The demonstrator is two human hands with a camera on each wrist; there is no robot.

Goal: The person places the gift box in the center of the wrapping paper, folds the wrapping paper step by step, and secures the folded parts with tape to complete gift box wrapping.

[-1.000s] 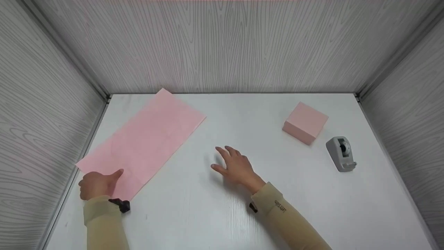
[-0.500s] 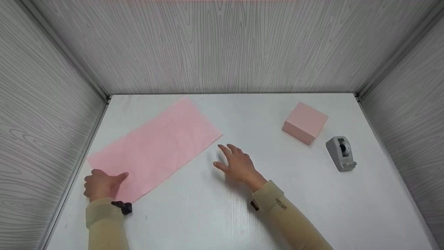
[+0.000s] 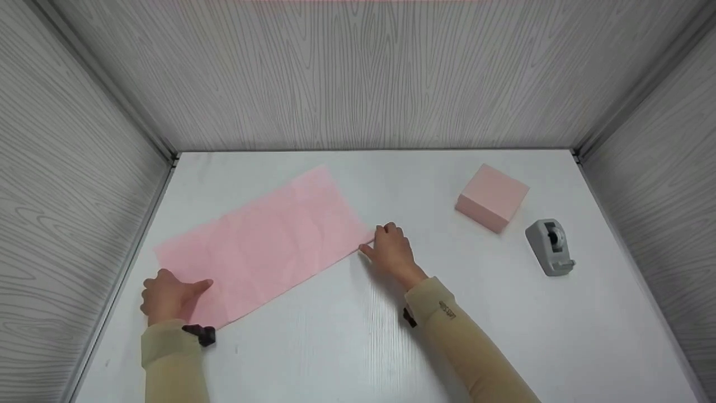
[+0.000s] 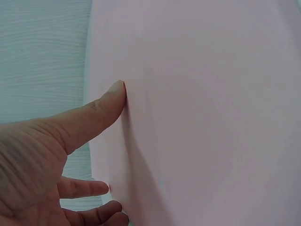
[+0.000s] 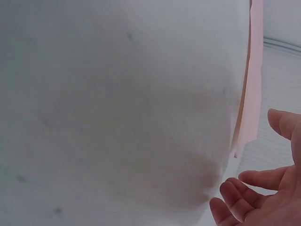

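Observation:
A pink sheet of paper (image 3: 268,240) lies slantwise on the left half of the white table. At its lower left end my left hand (image 3: 170,294) pinches the edge, the thumb (image 4: 106,106) lying on top and the fingers at the rim, partly hidden under it. My right hand (image 3: 391,252) has reached the sheet's right corner in the head view. There, its thumb and fingers stand on either side of the corner. A gap shows between the loosely bent fingers (image 5: 235,195) and the paper's end (image 5: 247,127) in the right wrist view.
To the right is a pink square block (image 3: 492,196), which could be a box or a paper stack. A grey tape dispenser (image 3: 551,249) stands near the table's right edge. Grey wood-grain panels (image 3: 358,73) wall in the back and both sides.
The paper has turned clockwise and shifted right, its far end swinging toward the right hand. The left hand has slid slightly right with it. The right hand has closed in on the corner, fingers bending more.

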